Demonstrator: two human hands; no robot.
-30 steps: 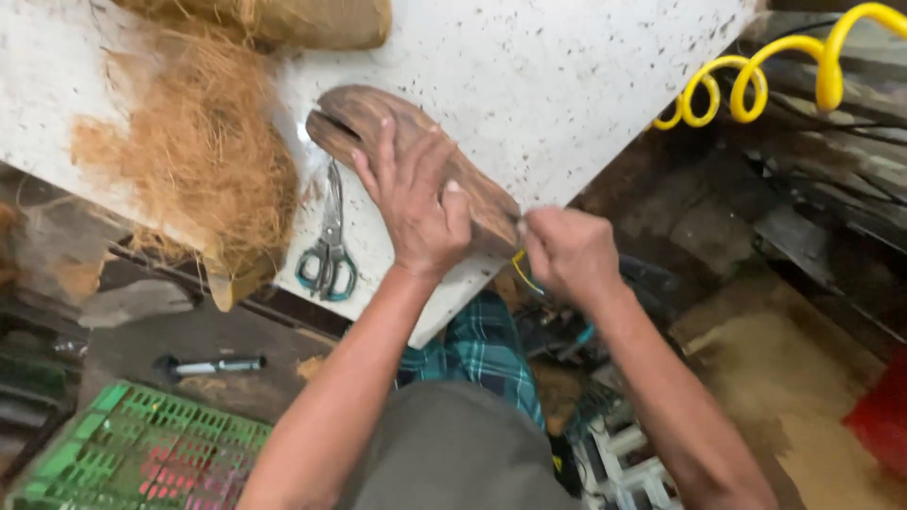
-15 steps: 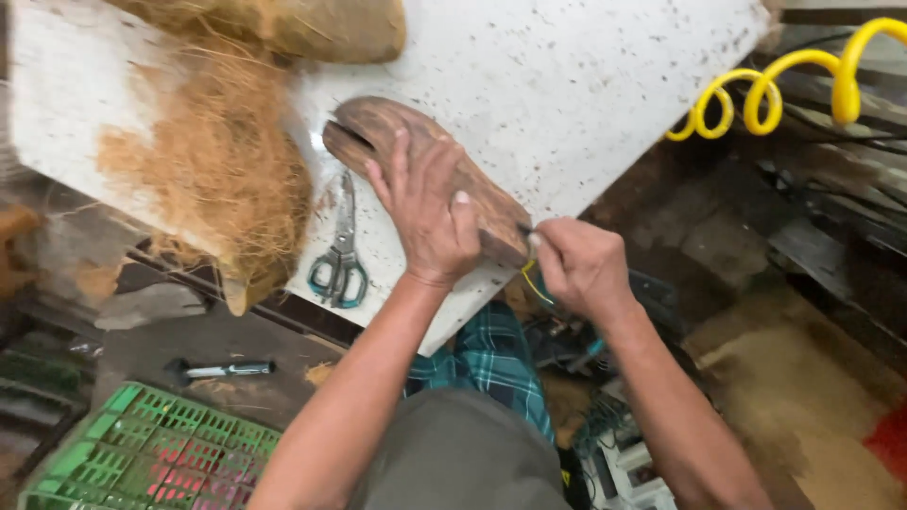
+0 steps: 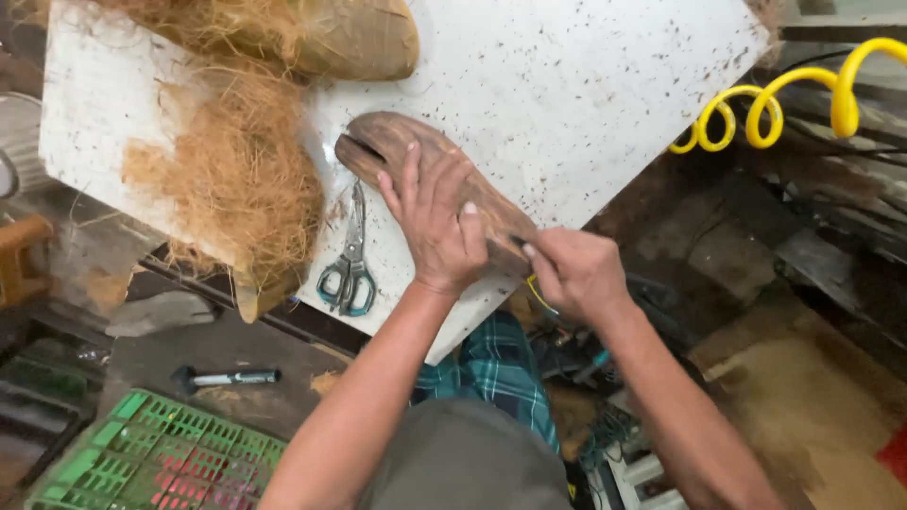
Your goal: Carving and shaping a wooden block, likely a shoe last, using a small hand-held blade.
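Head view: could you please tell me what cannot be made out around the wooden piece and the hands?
- Wooden piece: its middle lies under the left hand.
- Right hand: closed fist hides whatever it pinches besides a yellow strand.
- Husk: cut off by the top edge.

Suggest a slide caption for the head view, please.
Left hand presses wood on table; right hand at its end.

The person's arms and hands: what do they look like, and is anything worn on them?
Both arms are bare from the bottom edge of the picture to the fingers: no sleeves show, and no gloves, watch or rings can be seen. The left hand and the right hand have short fingernails. Below the arms show a grey-green top and green-and-dark checked cloth over the legs.
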